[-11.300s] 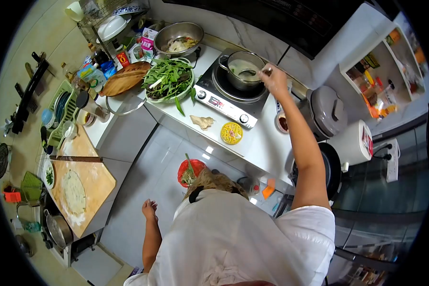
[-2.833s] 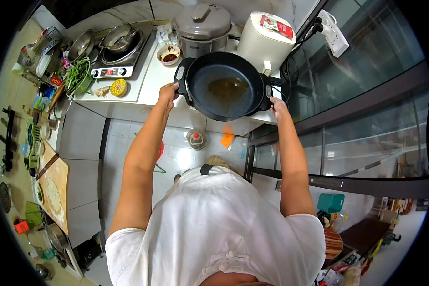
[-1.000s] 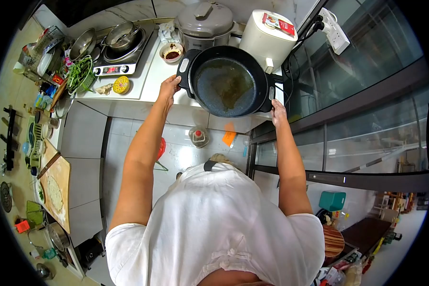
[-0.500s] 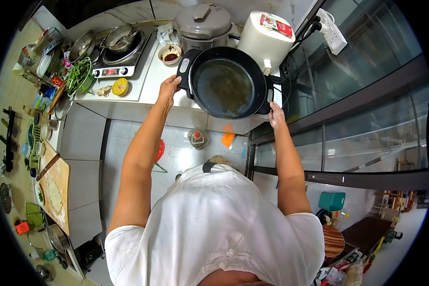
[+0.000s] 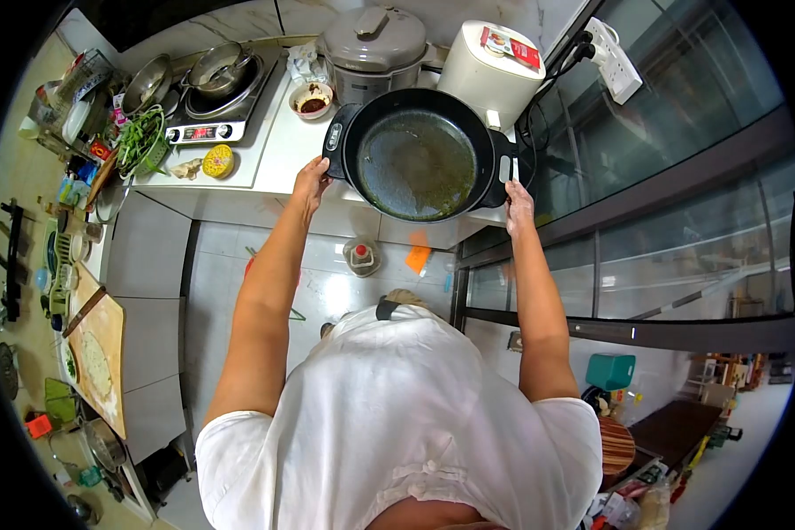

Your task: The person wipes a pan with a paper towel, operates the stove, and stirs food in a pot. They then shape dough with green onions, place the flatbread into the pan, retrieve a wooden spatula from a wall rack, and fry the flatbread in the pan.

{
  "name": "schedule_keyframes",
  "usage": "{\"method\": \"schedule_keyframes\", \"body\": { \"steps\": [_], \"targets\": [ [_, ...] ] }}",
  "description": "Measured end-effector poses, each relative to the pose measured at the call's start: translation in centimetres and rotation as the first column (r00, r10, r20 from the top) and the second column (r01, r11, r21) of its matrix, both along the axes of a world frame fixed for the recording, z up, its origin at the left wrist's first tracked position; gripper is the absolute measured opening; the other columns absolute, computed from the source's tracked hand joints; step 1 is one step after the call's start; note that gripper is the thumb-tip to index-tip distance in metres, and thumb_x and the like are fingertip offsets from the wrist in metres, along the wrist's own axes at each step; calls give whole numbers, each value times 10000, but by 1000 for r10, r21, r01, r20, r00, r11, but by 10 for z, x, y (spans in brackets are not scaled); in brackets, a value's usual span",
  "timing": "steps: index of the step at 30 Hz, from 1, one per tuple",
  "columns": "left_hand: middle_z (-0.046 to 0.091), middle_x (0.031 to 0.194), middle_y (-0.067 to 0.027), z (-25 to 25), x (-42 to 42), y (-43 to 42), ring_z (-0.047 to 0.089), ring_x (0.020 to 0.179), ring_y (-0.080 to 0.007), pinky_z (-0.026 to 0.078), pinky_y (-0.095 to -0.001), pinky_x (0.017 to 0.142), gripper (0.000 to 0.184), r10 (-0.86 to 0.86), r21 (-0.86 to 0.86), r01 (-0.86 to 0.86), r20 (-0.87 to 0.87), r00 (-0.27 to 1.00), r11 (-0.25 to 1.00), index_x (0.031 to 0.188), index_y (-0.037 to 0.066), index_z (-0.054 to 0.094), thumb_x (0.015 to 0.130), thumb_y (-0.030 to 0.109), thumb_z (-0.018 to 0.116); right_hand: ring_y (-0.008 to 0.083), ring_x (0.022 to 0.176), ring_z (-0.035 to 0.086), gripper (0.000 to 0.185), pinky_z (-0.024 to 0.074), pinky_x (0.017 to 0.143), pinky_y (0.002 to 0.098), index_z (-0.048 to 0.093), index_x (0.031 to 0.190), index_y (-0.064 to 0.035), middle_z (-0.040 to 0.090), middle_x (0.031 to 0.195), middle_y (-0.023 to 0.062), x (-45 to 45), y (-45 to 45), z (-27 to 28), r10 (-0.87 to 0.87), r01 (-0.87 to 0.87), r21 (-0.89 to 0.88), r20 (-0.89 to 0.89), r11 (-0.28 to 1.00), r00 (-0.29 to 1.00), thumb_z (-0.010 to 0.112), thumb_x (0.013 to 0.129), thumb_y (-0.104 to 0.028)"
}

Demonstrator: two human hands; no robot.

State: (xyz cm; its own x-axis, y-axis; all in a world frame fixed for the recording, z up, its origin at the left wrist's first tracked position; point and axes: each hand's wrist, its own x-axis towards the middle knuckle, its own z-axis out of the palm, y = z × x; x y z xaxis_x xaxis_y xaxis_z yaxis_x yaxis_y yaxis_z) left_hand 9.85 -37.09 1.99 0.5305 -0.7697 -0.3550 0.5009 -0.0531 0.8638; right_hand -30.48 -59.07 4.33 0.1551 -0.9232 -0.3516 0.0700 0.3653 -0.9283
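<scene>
A black two-handled pan (image 5: 418, 155) is held at the front edge of the counter, with a thin layer of oily liquid spread over its bottom. My left hand (image 5: 312, 184) is closed on its left handle. On the right handle, my right hand (image 5: 518, 205) grips the lower end. Behind the pan stand a grey lidded cooker (image 5: 374, 53) and a cream-coloured appliance (image 5: 491, 72). To the left of the pan is a small bowl (image 5: 311, 101) with dark red sauce.
An induction cooker (image 5: 208, 132) carries a steel pot (image 5: 220, 71). Leafy greens (image 5: 141, 141) and a yellow round box (image 5: 219, 162) are near it. At the far left, rolled dough (image 5: 95, 362) lies on a wooden board (image 5: 110, 329). A bottle (image 5: 362, 256) stands on the floor.
Since the early frame, both my hands have taken hold of the black pan and the view has turned right. Lately the pan's tilt has changed, and the liquid has spread across its bottom.
</scene>
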Motion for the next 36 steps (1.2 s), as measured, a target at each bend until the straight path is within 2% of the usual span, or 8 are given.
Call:
{"method": "schedule_keyframes", "body": {
  "steps": [4,10,13,16,25,28,34,36],
  "targets": [
    [597,913,53,-10,-1,-1,486,773,-75,380,-251,754,315,7,19,-6,-25,1000,1000,1180,113,549,887,230,546,113,969,497,466,344,846,264,471,1284,-17,563,1152,17,1,7,10,-7,6,-42,-23,999,1000,607,857,-143],
    [591,899,56,-12,0,-2,483,772,-74,382,-244,736,297,-3,5,3,-49,999,1000,1157,119,564,883,235,554,86,875,500,390,360,772,232,536,1226,-28,588,1015,-30,8,15,32,-61,56,-84,-62,995,996,604,854,-124],
    [594,880,60,-12,4,-4,486,754,-70,385,-232,714,280,-9,-3,9,-56,998,1000,1137,117,574,882,232,555,80,829,502,362,363,737,217,556,1201,-25,593,964,-35,10,20,45,-6,6,-102,-4,995,1000,599,852,-114],
    [597,857,65,-16,10,-3,490,733,-66,388,-223,695,262,-17,6,17,-66,998,1000,1120,115,583,885,228,552,77,804,508,336,368,721,213,570,1180,-19,599,954,-31,14,17,41,-21,24,-108,22,994,1000,587,854,-101],
    [583,808,67,-28,12,4,483,673,-63,414,-212,631,240,44,-8,-45,-151,988,999,1104,123,594,878,200,567,127,905,531,454,391,816,247,453,1271,50,587,1077,43,21,24,51,30,-34,-121,-37,992,999,582,865,-108],
    [585,813,66,-31,10,4,484,674,-64,412,-210,629,243,42,-40,-50,-163,986,998,1111,122,590,881,197,564,124,915,525,460,387,818,248,445,1280,46,583,1090,41,21,27,48,19,-22,-150,-22,988,1000,579,869,-111],
    [586,822,56,-25,7,3,484,668,-66,407,-205,625,239,39,-81,-52,-158,987,995,1104,100,583,885,192,557,102,879,516,476,379,759,226,441,1280,57,584,1073,31,17,26,35,-29,32,-175,24,984,999,591,863,-115],
    [587,827,52,-25,9,1,486,666,-66,405,-203,624,229,27,-90,-40,-141,990,995,1089,91,585,886,191,555,90,838,509,470,372,726,217,449,1270,63,595,1038,25,14,25,37,-21,12,-156,-55,988,998,595,857,-107]
  ]
}}
